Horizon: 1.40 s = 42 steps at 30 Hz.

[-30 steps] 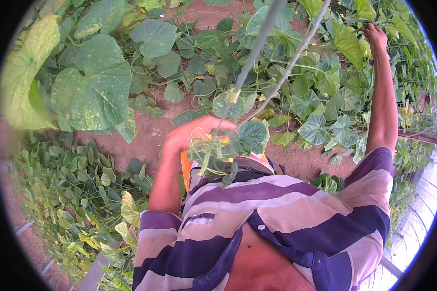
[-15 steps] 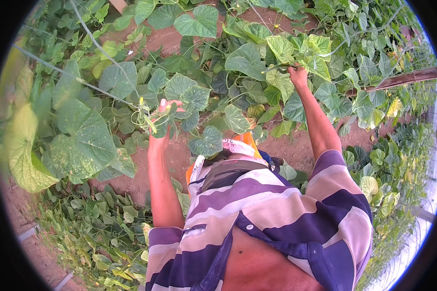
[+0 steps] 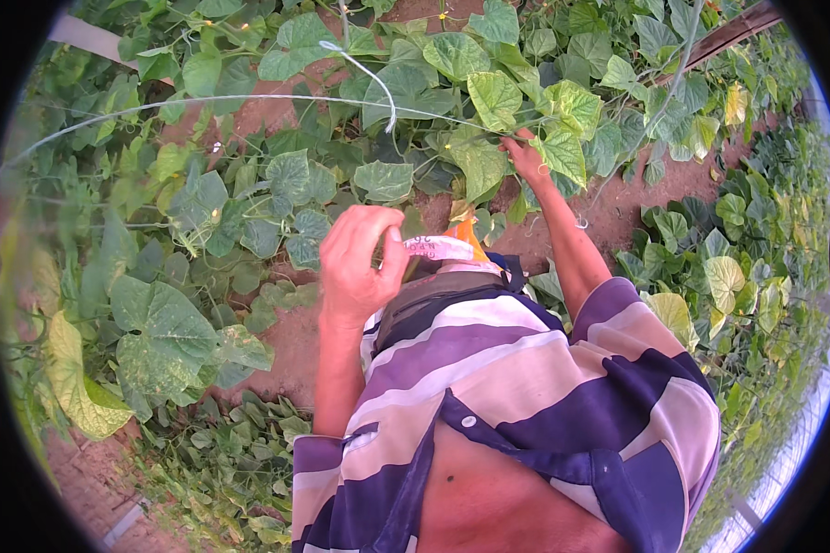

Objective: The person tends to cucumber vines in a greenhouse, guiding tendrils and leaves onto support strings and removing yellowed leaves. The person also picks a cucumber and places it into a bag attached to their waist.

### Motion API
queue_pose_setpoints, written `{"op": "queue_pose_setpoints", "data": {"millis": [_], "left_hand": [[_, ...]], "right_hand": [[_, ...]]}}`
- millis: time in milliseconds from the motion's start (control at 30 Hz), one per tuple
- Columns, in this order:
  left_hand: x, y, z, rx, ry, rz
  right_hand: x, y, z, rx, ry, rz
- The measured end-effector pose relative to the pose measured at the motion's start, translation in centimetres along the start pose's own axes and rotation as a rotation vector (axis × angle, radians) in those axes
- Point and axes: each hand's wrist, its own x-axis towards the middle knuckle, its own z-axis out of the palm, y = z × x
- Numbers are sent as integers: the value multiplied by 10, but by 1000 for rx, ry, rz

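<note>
— Vines with broad green leaves cover the ground on every side, with bare reddish soil (image 3: 636, 198) showing between them. What's the person busy with?

— The right hand (image 3: 526, 157) is stretched out into the vine leaves (image 3: 563, 152) at the far side of the soil path, where a thin white string (image 3: 249, 97) runs across the plants. Its fingers are partly hidden by a leaf. They look closed on a stem, but I can't tell for sure.

— And the other one?

— The left hand (image 3: 360, 267) is raised close to the chest, above the striped shirt (image 3: 526, 369). Its fingers are curled inward with the thumb standing beside them. The thumb is just beside a white band (image 3: 438, 246) at the shirt's top edge, with something orange (image 3: 466, 230) behind it. Whether it grips the band I can't tell.

— So which step is this?

— My guess is tending the vine along the string: the right hand steadies the stem while the left sits near the band.

— What would the next move need?

— Probably a gentle hold on the stem and the left hand coming out to join the right, without snapping the shoot or dragging on the string.
</note>
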Motion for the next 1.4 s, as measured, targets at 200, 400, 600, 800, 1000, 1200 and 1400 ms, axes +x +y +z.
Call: {"op": "queue_pose_setpoints", "data": {"millis": [200,400,600,800,1000,1200,1400], "left_hand": [[40,-5,90,-280,-425,-49],[22,-94,133,341,-395,-22],[-17,-74,66,77,-578,-316],[-21,0,-34,-207,-500,-478],[-81,0,-191,516,-411,-782],[-141,-11,-239,652,-362,-514],[-51,11,-89,-275,-520,-316]], "right_hand": [[-32,-78,-19,-252,1,-80],[-47,-69,-22,-117,-43,77],[-44,-179,-37,211,-163,395],[-43,-104,-1,93,90,292],[-23,-138,-11,-31,143,152],[-29,-177,-10,-229,222,-26],[-43,-184,17,-91,169,-39]]}}
